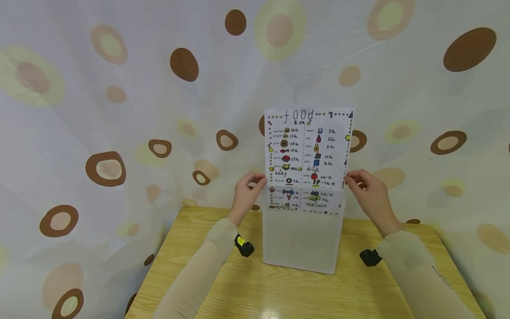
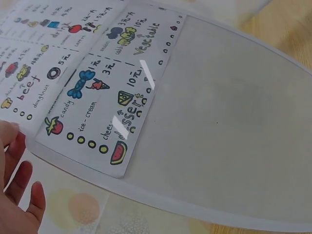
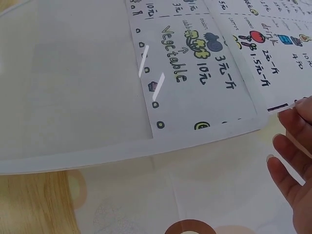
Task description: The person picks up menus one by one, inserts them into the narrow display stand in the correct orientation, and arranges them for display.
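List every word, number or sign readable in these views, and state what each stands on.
All text stands on the hand-drawn menu sheet, partly slid into a translucent plastic sleeve:
"food" at the top
"beef"
"drink"
"vegetable"
"dessert", partly under glare
"candy"
"ice-cream"
"doughnut"
Prices with a currency character: "30", "13", "25", "3", "5", "6", "10", "4"
The other small item names are too small or blurred to read.
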